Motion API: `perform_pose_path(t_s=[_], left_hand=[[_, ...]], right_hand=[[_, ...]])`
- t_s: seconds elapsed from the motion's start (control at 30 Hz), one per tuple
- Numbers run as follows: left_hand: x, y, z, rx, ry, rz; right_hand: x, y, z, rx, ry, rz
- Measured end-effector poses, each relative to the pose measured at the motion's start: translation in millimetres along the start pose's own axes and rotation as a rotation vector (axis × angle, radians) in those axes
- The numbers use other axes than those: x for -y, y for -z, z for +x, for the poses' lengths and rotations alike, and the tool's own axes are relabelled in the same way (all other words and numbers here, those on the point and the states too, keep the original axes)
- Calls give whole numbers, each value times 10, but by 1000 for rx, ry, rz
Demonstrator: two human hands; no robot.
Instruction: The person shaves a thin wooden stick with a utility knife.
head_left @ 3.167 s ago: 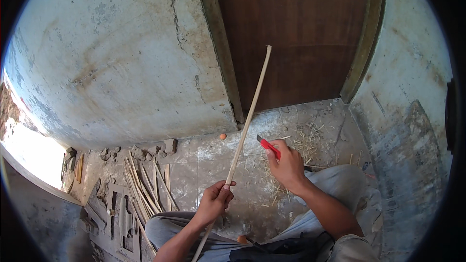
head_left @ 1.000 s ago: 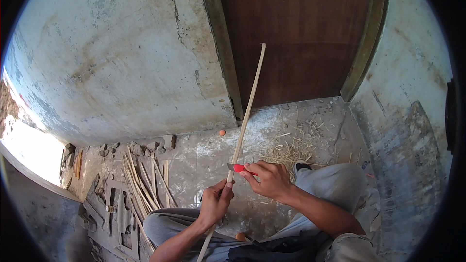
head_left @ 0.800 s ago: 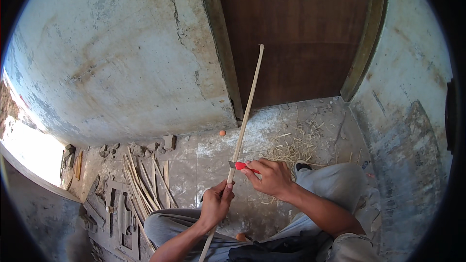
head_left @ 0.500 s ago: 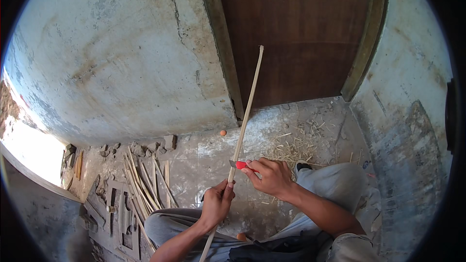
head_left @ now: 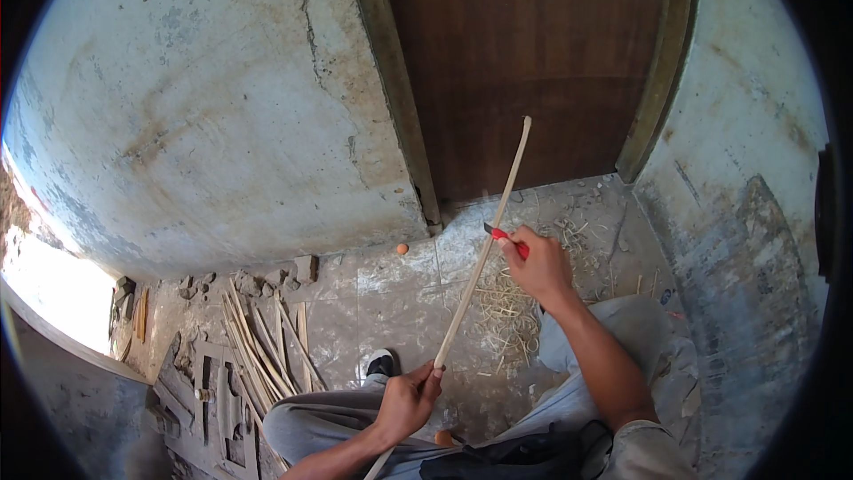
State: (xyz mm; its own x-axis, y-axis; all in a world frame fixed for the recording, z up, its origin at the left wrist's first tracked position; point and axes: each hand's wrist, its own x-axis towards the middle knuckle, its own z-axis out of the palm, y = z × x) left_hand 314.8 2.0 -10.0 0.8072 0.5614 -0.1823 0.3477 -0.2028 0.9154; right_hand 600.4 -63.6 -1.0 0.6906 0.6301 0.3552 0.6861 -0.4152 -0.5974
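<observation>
A long, pale bamboo strip (head_left: 471, 289) slants up and away from my lap toward the door. My left hand (head_left: 409, 404) is closed around its lower part, and its tail end runs down past my left thigh. Farther up the strip, my right hand (head_left: 539, 265) grips a red-handled utility knife (head_left: 499, 234). The knife's dark blade lies against or across the strip; I cannot tell how deep it sits. Beneath my right forearm, curled pale shavings (head_left: 506, 316) are scattered on the tiled floor.
Several bamboo strips (head_left: 258, 347) lie in a bundle on the left, beside a grey slotted panel (head_left: 213, 400). Broken masonry pieces (head_left: 306, 268) line the wall's foot. A small orange ball-like thing (head_left: 402, 249) rests near the brown door (head_left: 533, 62).
My right hand has slid the knife farther up along the strip, away from my left hand. The strip's far end has swung right and lower in view.
</observation>
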Motion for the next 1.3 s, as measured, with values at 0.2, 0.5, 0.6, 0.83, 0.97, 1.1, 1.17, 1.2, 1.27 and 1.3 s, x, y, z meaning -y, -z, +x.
perform_pose_path(t_s=[0.2,0.5,0.6,0.83,0.97,1.1,1.17,1.2,1.27,1.3], left_hand=[[-24,92,81,0,31,-89],[18,145,243,-80,30,-70],[6,132,239,-102,27,-68],[-109,136,244,-90,28,-38],[-66,139,244,-96,24,-95],[-70,151,242,-96,21,-68],[-90,147,245,-96,17,-48],[-105,146,246,-96,17,-48],[-129,148,242,-126,11,-11],[-116,151,244,-127,12,-11]], right_hand=[[316,-4,-313,-31,140,155],[519,-136,-668,206,333,212],[517,-145,-669,186,340,197],[507,-154,-651,112,360,144],[493,-188,-628,64,393,142],[483,-211,-622,63,398,131],[476,-226,-619,60,398,128],[477,-229,-613,48,408,122],[482,-238,-604,36,418,115],[484,-246,-601,32,422,108]])
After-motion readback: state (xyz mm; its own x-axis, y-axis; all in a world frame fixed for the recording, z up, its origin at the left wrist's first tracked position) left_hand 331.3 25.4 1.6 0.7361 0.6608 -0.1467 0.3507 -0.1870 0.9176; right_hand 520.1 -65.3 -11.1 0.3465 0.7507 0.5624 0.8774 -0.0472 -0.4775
